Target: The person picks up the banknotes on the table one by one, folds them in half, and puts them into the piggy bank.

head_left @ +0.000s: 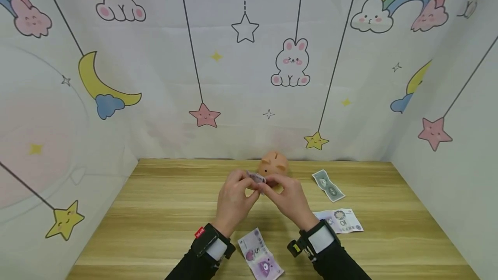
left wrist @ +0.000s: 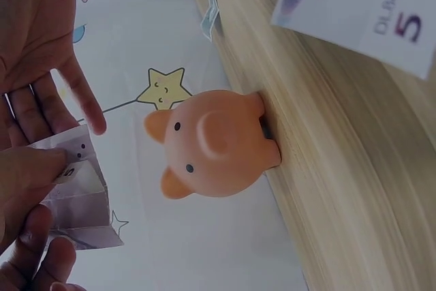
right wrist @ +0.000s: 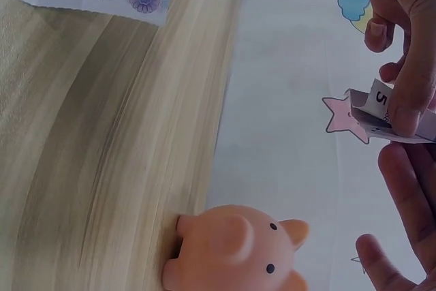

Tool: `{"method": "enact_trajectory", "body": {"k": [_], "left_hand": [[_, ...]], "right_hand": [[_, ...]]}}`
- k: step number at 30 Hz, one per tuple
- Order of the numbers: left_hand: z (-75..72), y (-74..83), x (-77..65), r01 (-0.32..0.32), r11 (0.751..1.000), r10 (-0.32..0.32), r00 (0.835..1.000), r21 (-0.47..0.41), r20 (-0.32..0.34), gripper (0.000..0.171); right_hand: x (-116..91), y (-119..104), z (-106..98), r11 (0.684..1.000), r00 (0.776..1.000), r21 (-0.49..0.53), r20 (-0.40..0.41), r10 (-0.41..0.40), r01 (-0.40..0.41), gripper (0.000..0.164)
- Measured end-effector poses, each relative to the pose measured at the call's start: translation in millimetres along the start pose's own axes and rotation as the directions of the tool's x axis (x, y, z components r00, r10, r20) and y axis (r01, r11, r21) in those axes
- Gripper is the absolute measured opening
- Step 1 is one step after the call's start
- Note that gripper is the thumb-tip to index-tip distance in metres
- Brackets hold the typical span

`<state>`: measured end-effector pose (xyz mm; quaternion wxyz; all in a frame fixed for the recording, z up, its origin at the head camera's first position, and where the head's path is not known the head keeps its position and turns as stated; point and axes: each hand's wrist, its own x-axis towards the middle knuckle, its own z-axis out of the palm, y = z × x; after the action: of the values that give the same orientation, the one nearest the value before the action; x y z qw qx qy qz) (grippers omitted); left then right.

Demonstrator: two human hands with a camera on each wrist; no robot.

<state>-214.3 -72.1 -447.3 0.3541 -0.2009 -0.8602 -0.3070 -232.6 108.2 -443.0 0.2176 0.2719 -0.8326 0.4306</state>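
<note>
In the head view, both hands meet above the wooden table, in front of an orange piggy bank point(head_left: 273, 163). Between thumb and fingers, my left hand point(head_left: 235, 200) pinches a creased, folded purple banknote point(left wrist: 78, 206) with a 5 on it. My right hand point(head_left: 289, 198) is at the banknote's right side. In the right wrist view, its fingers point(right wrist: 409, 185) look fairly straight, close against the note's edge; contact there is hard to tell. The piggy bank stands upright just beyond both hands, its face towards me.
A purple 5 banknote point(head_left: 260, 255) lies between the forearms on the wooden table point(head_left: 167, 211). Near the right wrist is a 10 banknote point(head_left: 344, 221), with a creased green note point(head_left: 328, 186) farther back. A patterned cloth point(head_left: 241, 77) hangs behind the table.
</note>
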Motion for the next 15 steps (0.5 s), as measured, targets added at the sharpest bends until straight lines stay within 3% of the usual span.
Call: {"method": "enact_trajectory", "body": {"k": [8, 15], "left_hand": [[4.5, -2.2, -0.3, 0.001, 1.0, -0.001, 1.0, 0.02, -0.02, 0.02], [7.0, -1.5, -1.6, -0.043, 0.992, 0.052, 0.996, 0.119, -0.068, 0.023]], "right_hand": [[0.3, 4.6, 3.6, 0.998, 0.997, -0.007, -0.027, -0.069, 0.069, 0.004], [2.1, 5.9, 7.8, 0.978, 0.98, -0.11, -0.07, -0.184, 0.175, 0.007]]}}
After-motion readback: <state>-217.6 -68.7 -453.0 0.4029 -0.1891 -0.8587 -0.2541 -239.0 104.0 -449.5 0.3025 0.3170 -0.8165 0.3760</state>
